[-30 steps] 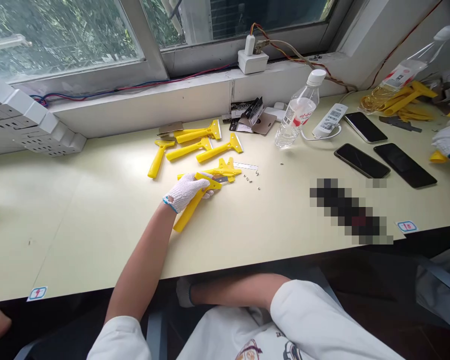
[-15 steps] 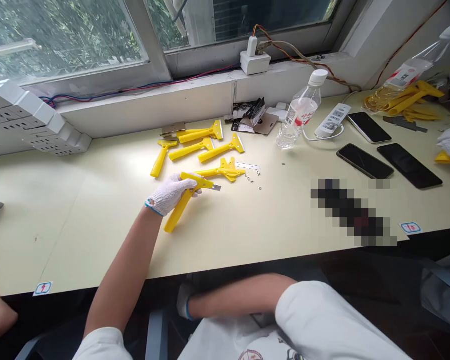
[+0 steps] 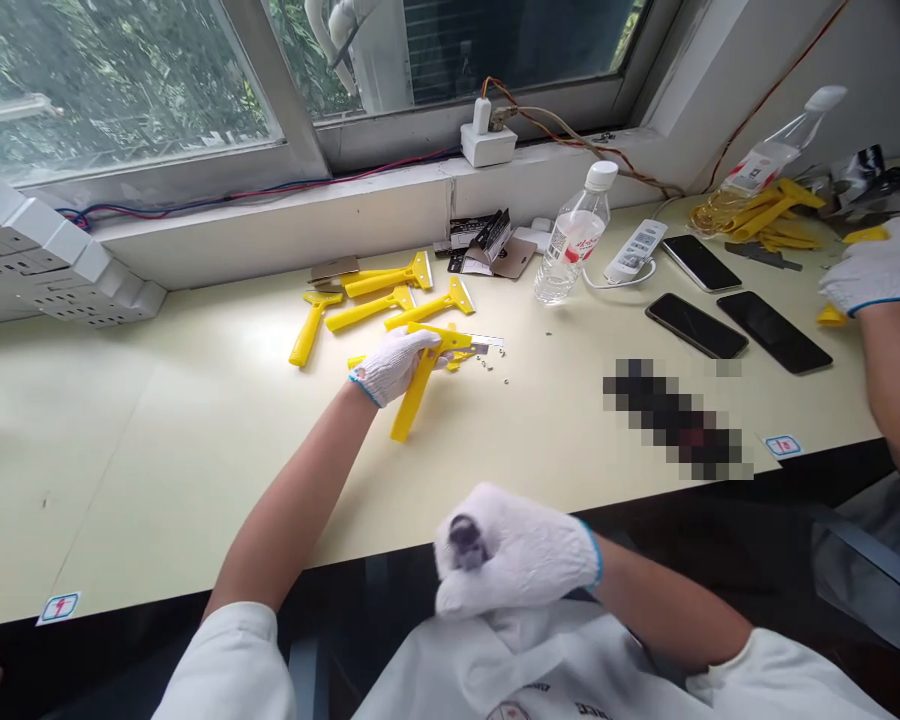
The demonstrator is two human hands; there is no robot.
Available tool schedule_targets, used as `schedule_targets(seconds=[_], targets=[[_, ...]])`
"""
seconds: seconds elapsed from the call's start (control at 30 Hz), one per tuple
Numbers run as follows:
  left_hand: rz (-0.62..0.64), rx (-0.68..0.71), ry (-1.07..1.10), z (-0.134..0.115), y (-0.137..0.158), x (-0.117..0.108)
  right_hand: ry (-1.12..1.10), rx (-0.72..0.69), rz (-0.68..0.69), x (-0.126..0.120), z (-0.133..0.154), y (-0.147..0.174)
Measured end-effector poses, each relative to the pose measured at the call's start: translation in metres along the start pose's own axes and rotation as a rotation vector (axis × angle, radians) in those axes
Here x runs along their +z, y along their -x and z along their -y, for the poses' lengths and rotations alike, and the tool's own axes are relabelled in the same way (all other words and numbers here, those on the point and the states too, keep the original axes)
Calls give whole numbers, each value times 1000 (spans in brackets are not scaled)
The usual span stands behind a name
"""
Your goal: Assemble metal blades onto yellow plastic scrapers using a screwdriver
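In a white knit glove, my left hand (image 3: pixel 397 366) is closed around the upper part of a yellow scraper (image 3: pixel 414 398), whose handle slants down toward me. A grey blade sticks out at its right end. Partly hidden behind it lie another yellow scraper part (image 3: pixel 461 360) and a silver blade strip (image 3: pixel 489 341). Small nuts or screws (image 3: pixel 484 364) are scattered just to the right. Above the table's front edge, my right hand (image 3: pixel 514 550), also gloved, grips a dark tool handle (image 3: pixel 466 543) with a rounded end; the rest of the tool is hidden.
Several yellow scrapers (image 3: pixel 375 300) lie beyond my left hand. Behind them are opened black packaging (image 3: pixel 487 245) and a water bottle (image 3: pixel 574 240). Phones (image 3: pixel 775 332) and a power strip (image 3: pixel 636 250) lie to the right. A co-worker's gloved hand (image 3: pixel 874 268) is at far right.
My right hand has come up from below the table edge, with a dark tool handle now in it. My left hand has carried the scraper right and slightly away, over the loose parts.
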State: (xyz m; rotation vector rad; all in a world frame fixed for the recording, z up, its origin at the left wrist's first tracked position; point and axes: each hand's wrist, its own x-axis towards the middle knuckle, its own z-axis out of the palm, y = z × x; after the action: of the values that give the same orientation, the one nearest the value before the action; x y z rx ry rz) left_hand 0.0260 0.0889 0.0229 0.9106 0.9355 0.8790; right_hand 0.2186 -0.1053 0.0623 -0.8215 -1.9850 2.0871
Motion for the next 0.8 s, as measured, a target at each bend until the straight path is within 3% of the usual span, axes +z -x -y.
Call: schedule_targets(seconds=[0.07, 0.17, 0.3, 0.37, 0.47, 0.57, 0.63, 0.7, 0.8], targets=[[-4, 17, 34, -2, -14, 16, -158, -3, -113, -23, 6, 16], [7, 14, 26, -9, -20, 26, -125, -17, -220, -48, 12, 27], [-36, 75, -96, -26, 5, 3, -83, 55, -329, -75, 18, 32], [-115, 97, -342, -35, 23, -17, 45, 135, -410, -91, 22, 27], [-180, 20, -805, -42, 39, -41, 485, 172, -530, -120, 21, 3], [-178, -11, -1102, -42, 44, -52, 1008, 326, -808, -146, 11, -38], [-181, 24, -1173, -39, 47, -55, 1132, 433, -798, -158, 2, -65], [-210, 54, -1213, -37, 55, -57, 1184, 431, -695, -163, -4, -89], [-287, 7, -1335, -36, 73, -64, 1214, 435, -707, -163, -6, -112]])
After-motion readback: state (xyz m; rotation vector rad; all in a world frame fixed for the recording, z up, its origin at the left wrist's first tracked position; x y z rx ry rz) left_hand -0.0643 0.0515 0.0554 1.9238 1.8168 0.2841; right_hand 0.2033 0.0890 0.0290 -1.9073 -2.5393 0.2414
